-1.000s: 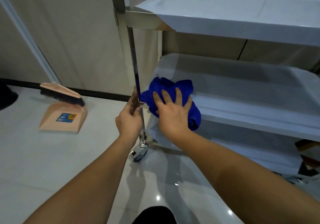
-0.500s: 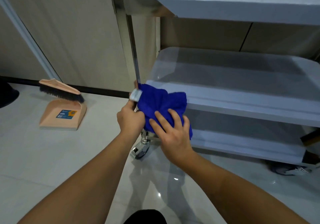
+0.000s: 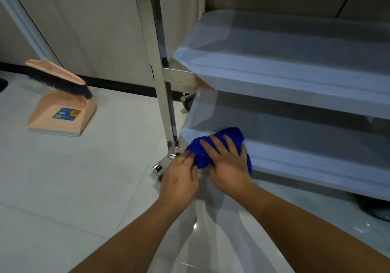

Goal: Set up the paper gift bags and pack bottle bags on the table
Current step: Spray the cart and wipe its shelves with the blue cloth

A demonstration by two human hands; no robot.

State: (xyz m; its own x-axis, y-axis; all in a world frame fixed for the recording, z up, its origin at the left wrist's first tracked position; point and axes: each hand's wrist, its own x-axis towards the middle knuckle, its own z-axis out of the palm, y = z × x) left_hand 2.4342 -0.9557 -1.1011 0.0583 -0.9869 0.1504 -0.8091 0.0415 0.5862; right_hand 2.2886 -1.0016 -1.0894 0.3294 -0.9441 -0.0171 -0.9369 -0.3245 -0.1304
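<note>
No paper gift bags or bottle bags are in view. A crumpled blue cloth (image 3: 221,137) lies on the front left corner of the lowest shelf (image 3: 316,167) of a steel trolley. My right hand (image 3: 226,162) presses on the cloth with its fingers spread flat. My left hand (image 3: 179,177) is just left of it, at the foot of the trolley's front left post (image 3: 162,95), its fingertips curled into the cloth's left edge.
The trolley's middle shelf (image 3: 295,76) juts out above the hands. Caster wheels (image 3: 186,100) stand under the frame. A pink dustpan (image 3: 61,116) with a brush (image 3: 57,78) sits on the glossy tiled floor at left, near the wall.
Both hands and the blue cloth have gone down the post from the middle shelf's corner to the lowest shelf's corner. The view has tilted down with them.
</note>
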